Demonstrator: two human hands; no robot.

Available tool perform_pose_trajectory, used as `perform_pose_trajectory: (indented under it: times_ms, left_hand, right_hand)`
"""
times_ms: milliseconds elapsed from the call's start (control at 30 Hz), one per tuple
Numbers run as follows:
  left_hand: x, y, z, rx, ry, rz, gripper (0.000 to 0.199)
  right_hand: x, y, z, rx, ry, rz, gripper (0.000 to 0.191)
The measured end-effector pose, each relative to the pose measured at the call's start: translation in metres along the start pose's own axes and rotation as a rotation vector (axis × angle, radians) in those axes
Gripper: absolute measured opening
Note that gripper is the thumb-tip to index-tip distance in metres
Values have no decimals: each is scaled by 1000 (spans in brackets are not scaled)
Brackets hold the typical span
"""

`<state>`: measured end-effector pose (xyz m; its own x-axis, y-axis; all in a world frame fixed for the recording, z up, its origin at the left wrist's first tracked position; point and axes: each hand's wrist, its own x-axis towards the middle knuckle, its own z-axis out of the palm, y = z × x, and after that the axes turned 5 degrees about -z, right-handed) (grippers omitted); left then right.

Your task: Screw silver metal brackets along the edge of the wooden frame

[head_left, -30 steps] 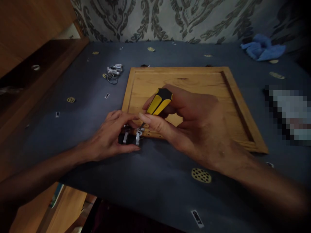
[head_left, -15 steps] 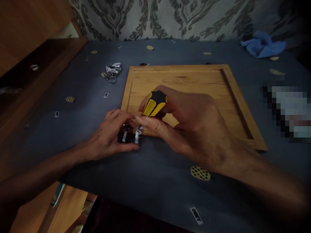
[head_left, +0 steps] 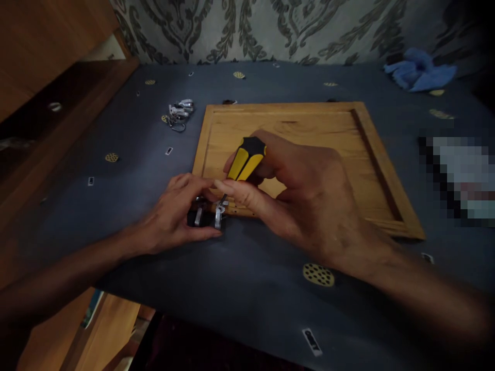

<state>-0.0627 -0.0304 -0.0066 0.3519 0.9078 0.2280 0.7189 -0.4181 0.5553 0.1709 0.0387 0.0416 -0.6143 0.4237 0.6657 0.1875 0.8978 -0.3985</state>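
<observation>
In the head view my right hand (head_left: 309, 190) is closed round a screwdriver with a yellow and black handle (head_left: 247, 159). Its shaft slants down to a small silver metal latch (head_left: 218, 216) at the near left edge of a framed wooden panel (head_left: 278, 105). My left hand (head_left: 170, 214) curls around that same edge, fingers on the far side and thumb in front. Between them sit the latch and a second silver latch (head_left: 199, 216), with a dark patch behind them. The screwdriver's tip is too small to make out.
Several silver metal fittings (head_left: 180, 113) lie in a pile at the back left of the dark patterned table cover (head_left: 251, 283). A blue cloth (head_left: 419, 70) is at the back right, and a blurred-out object (head_left: 464, 178) lies on the right. Wooden furniture (head_left: 54, 31) borders the left.
My right hand and the screwdriver handle have shifted slightly up and turned a little, showing more of the shaft. My left hand, the latches and the panel stay in place.
</observation>
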Motion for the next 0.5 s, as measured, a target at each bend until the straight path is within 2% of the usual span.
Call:
perform_pose_trajectory:
  times_ms: [200,267,400,500]
  left_hand:
    - [0,1,1,25,23,1,52]
    - [0,2,1,36,24,0,53]
    - [0,3,0,24,3,-23,57]
    - [0,3,-1,18,-5,-24,55]
  right_hand:
    - [0,-2,5,9,43,-16,21]
    - [0,-6,3,63,48,55,21]
    - [2,-13,-6,125,168,197,21]
    - [2,-14,-10,82,144,237,19]
